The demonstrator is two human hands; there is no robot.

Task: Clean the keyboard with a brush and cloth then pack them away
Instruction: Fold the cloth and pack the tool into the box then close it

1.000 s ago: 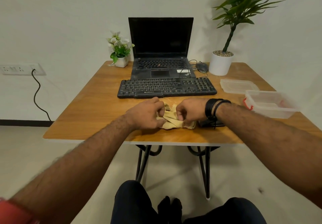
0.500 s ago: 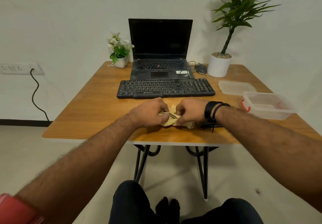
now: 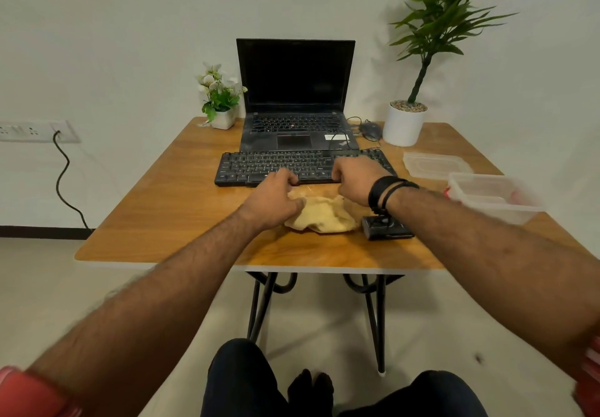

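Note:
A yellow cloth [image 3: 324,217] lies bunched on the wooden table [image 3: 181,208], just in front of the black keyboard [image 3: 269,165]. My left hand [image 3: 276,199] grips the cloth's left far edge with curled fingers. My right hand [image 3: 354,176] holds its right far edge, with the knuckles over the keyboard's front rim. The cloth's far edge runs stretched between the two hands. A small black brush [image 3: 386,228] lies on the table right of the cloth, partly under my right wrist.
An open black laptop [image 3: 295,98] stands behind the keyboard, with a mouse [image 3: 370,130] beside it. A clear plastic container [image 3: 493,199] and its lid [image 3: 435,165] sit at the right. A small flower pot [image 3: 222,117] and a large potted plant [image 3: 404,124] stand at the back.
Both hands have moved away from me toward the keyboard and apart from each other, drawing the crumpled cloth out wider. The brush now shows beside my right wrist.

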